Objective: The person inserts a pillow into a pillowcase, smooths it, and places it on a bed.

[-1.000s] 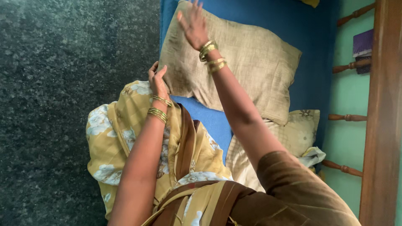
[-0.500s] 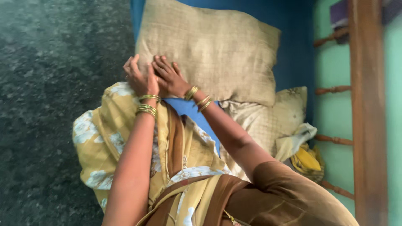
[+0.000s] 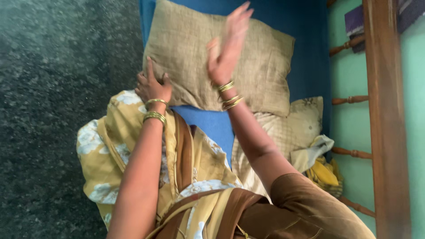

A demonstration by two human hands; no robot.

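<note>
Your left hand: your left hand [image 3: 152,86] is closed on the near left corner of the tan pillow [image 3: 261,57], with the fingers over the cloth (the thumb is hidden from this view).
Your right hand: your right hand [image 3: 228,46] is open and flat, fingers together, lifted above the middle of the tan pillow; it is blurred, so I cannot tell if it touches the cloth.
Tan pillow: it lies on the blue mattress [image 3: 305,17], at the mattress's left edge, and it covers most of the width.
Second pillow: a pale patterned pillow [image 3: 283,130] lies nearer to you, toward the right edge of the mattress, and the tan pillow's near right corner overlaps it.
Cloths: a pale cloth and a yellow cloth [image 3: 323,170] are bunched at the right edge, just beside the patterned pillow.
Bed frame: a wooden rail [image 3: 385,132] with turned spindles stands along the right side, in front of a green wall.
Floor: a dark speckled floor [image 3: 57,110] is at the left of the mattress.
Bangles: gold bangles [image 3: 230,95] are on both your wrists.
</note>
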